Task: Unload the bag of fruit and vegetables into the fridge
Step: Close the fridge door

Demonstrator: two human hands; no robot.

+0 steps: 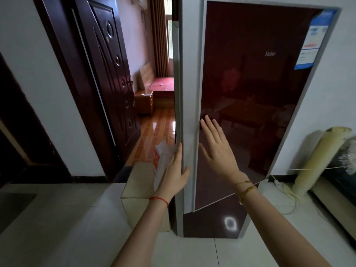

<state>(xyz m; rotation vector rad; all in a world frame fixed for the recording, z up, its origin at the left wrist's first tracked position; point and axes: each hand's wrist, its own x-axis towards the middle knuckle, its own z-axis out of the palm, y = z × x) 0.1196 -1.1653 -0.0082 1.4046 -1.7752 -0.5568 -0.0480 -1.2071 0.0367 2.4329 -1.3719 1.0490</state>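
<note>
A tall fridge (250,83) with a glossy dark-red door and grey frame stands straight ahead, its door against the body. My left hand (176,171) lies with straight fingers along the fridge's grey left side. My right hand (217,149) presses flat on the red door near its left edge, fingers spread. A white plastic bag (162,158) with red print sits on a mirrored box (137,185) just left of the fridge, partly hidden behind my left hand. Its contents do not show.
A dark wooden door (107,78) stands open on the left, leading to a room with an orange tiled floor (156,135) and a bed. A rolled mat (319,158) and a cable lie right of the fridge. White floor tiles (67,228) spread below.
</note>
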